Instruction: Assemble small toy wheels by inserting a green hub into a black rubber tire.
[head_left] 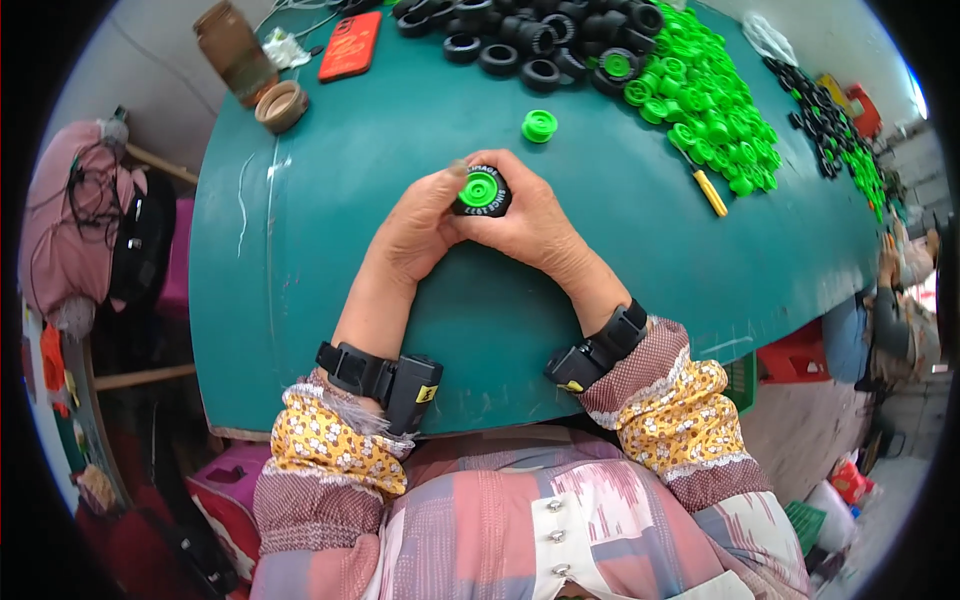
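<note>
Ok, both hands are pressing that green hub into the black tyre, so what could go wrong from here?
1. The green plastic hub may seat crooked in the black rubber tyre, since the left hand and right hand cover most of it.
2. The loose green hub lying alone beyond the hands could get knocked away.

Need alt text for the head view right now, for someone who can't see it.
Both hands, left hand and right hand, grip a small black tyre with a green hub over a teal table. Further back lie a loose green hub, a pile of black tyres and a heap of green hubs.
</note>
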